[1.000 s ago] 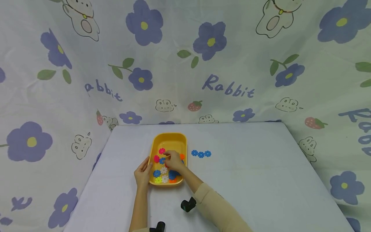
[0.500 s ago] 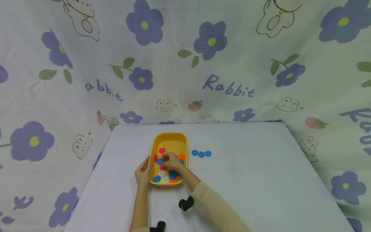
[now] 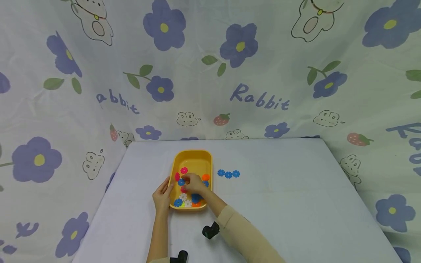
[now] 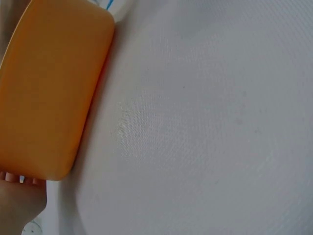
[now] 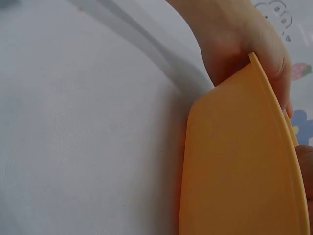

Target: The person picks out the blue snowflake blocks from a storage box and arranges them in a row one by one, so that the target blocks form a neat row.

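A yellow tray (image 3: 192, 160) stands on the white table, with small flower-shaped plastic discs in its near half. My left hand (image 3: 162, 197) grips the tray's left side, thumb at the rim and fingers along the outer wall. My right hand (image 3: 196, 183) is inside the tray, its index finger and thumb apart. Just left of those fingertips lie a blue disc (image 3: 181, 182) and a pink disc (image 3: 183, 189). Another pink disc (image 3: 184, 170) lies farther back. In the right wrist view the tray's outer wall (image 5: 234, 161) hides most of the fingers.
Three blue discs (image 3: 228, 175) lie in a row on the table (image 3: 279, 204), right of the tray. White discs (image 3: 188, 203), orange ones and more blue ones fill the tray's near end. A patterned cloth (image 3: 197, 91) hangs behind and at both sides.
The right hand has shifted slightly left inside the tray. White and blue discs near the front have moved, and the yellow one is now mostly covered. The left hand stays on the tray.
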{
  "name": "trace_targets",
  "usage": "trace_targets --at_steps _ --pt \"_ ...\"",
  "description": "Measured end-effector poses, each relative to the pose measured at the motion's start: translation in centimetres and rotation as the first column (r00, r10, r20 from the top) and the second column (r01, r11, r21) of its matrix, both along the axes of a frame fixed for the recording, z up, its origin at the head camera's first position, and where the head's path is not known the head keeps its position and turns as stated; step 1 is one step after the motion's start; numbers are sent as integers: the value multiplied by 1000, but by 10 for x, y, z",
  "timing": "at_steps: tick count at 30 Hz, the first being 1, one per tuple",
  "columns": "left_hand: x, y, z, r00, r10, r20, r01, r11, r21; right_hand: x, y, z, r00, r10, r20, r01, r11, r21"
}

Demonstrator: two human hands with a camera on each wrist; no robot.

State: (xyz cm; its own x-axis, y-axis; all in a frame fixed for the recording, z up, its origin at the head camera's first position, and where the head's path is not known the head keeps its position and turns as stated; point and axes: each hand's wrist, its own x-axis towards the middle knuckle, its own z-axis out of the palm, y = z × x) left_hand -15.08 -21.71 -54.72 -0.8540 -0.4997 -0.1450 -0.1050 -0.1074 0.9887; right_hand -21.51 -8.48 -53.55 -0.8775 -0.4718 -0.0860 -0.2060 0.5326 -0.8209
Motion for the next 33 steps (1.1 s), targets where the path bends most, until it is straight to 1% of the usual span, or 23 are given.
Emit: trace_targets --at_steps 2,4,7,10,12,14,18,19,21,23,25,26,28,30,32,33 --pt "0 0 0 1000 3 -10 -3 1000 6 1 -3 -1 997 63 -36 -61 997 56" --pt "0 0 0 1000 13 -16 -12 1000 10 3 -6 -2 990 123 -74 -114 987 116" --pt "1 0 0 999 25 -26 -24 1000 14 7 -12 -4 977 178 -117 -156 973 172" --pt "2 0 0 999 27 -27 -27 1000 13 9 -16 -7 967 201 -156 -166 962 215" --pt "2 0 0 999 27 -24 -26 1000 16 11 -18 -7 964 207 -166 -166 958 232" --pt "2 0 0 1000 21 -17 -21 1000 18 12 -18 -6 962 217 -164 -173 954 245" --pt "2 0 -1 1000 18 -19 -18 999 30 14 -18 -4 964 224 -146 -186 955 232" --pt "2 -1 -1 1000 18 -19 -17 999 30 14 -17 -3 966 220 -137 -187 958 219" --pt "2 0 -2 1000 13 -19 -13 1000 29 14 -16 -4 976 193 -99 -176 971 159" --pt "2 0 -2 1000 10 -17 -9 1000 28 13 -15 -5 985 154 -72 -147 985 92" --pt "2 0 -2 1000 6 -22 -5 999 31 12 -13 -5 994 105 -29 -105 994 -9" --pt "2 0 -3 1000 2 -23 -2 1000 29 11 -11 -5 997 80 9 -79 994 -76" --pt "1 0 -3 1000 2 -30 -1 1000 28 9 -9 -6 997 43 69 -30 981 -190" --pt "1 0 -3 999 4 -37 -3 1000 29 7 -5 -5 994 13 106 17 962 -273" --pt "0 1 -2 999 5 -34 -4 1000 22 6 -2 -3 994 -10 113 46 947 -319" --pt "0 1 -2 999 5 -32 -5 1000 22 5 0 -2 995 -20 101 52 943 -328"
